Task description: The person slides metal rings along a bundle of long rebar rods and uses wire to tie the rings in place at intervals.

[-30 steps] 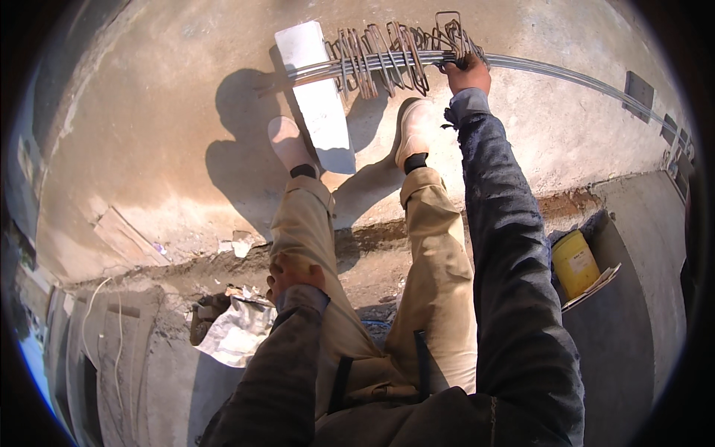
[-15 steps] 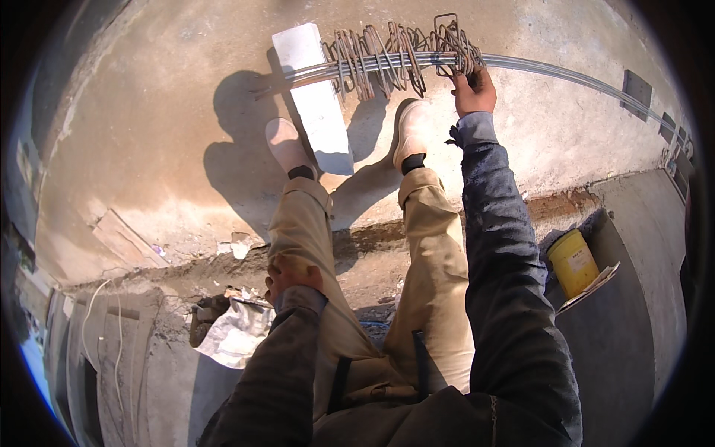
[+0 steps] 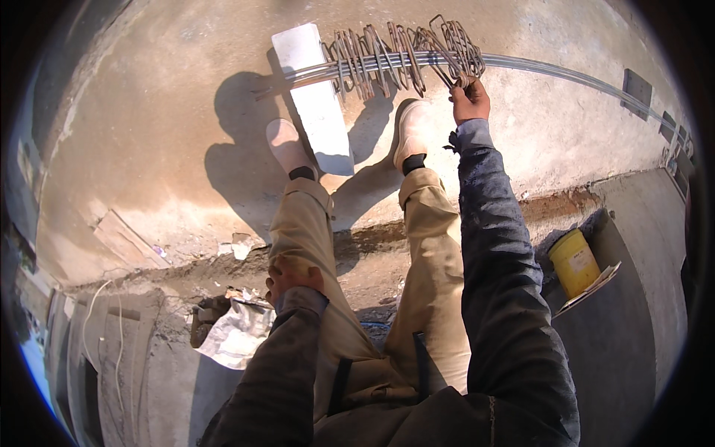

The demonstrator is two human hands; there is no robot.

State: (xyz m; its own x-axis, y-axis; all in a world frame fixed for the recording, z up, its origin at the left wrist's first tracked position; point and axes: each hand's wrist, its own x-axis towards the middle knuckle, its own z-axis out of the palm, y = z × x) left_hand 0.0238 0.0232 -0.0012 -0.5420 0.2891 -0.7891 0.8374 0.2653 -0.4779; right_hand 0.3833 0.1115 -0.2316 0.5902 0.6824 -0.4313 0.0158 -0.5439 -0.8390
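My right hand (image 3: 471, 103) is closed on the near end of a rebar stirrup (image 3: 445, 45), one of several bent wire loops. These stirrups (image 3: 376, 63) hang in a bunched row around a bundle of long steel bars (image 3: 555, 69). Near their left ends the bars lie across a white block (image 3: 316, 108). From there they run off to the right in the picture. My left hand (image 3: 293, 276) lies on my left leg around the knee, its fingers spread over the trouser cloth and holding nothing.
Both my shoes stand beside the white block, one on each side. A yellow bucket (image 3: 573, 262) sits in a recess at the right. At the left are a crumpled pale sack (image 3: 237, 331) and a flat board (image 3: 130, 238). A rough ledge (image 3: 365, 249) crosses below my shins.
My right hand has shifted slightly left and toward me. The stirrups at the right end have tilted and fanned apart along the bars. My left hand has stayed on my leg.
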